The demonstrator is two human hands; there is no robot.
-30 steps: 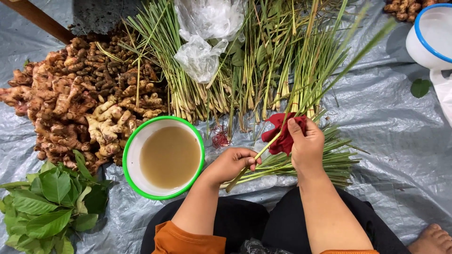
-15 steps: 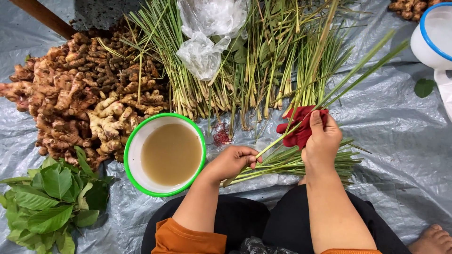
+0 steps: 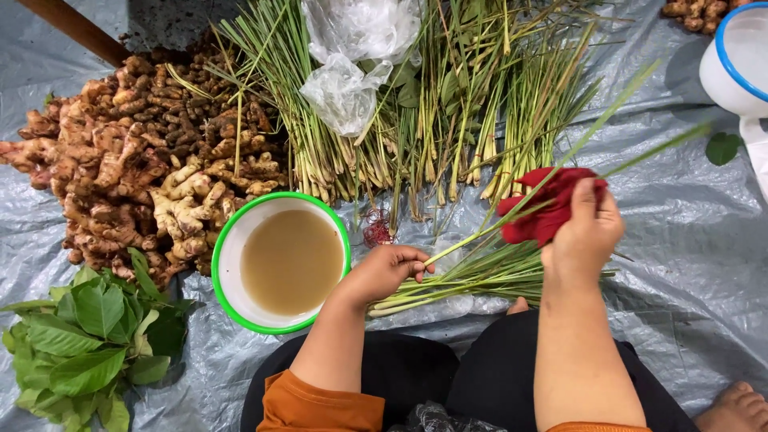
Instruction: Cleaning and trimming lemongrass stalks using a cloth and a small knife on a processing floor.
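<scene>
Since a second ago the right hand (image 3: 582, 232) with the red cloth (image 3: 544, 210) has slid farther up the lemongrass stalk (image 3: 480, 238), away from the bowl. The stalk slants up right of the green-rimmed bowl (image 3: 282, 262) of cloudy water, its base pinched in the left hand (image 3: 390, 268)'s fingers, which are clamped on it. Right fingers are closed on the cloth around the stalk. Step looks like wiping the stalk clean. Wiped stalks (image 3: 472, 282) lie just right of the bowl; ginger roots (image 3: 136, 172) above left; leaves (image 3: 88, 340) below left.
</scene>
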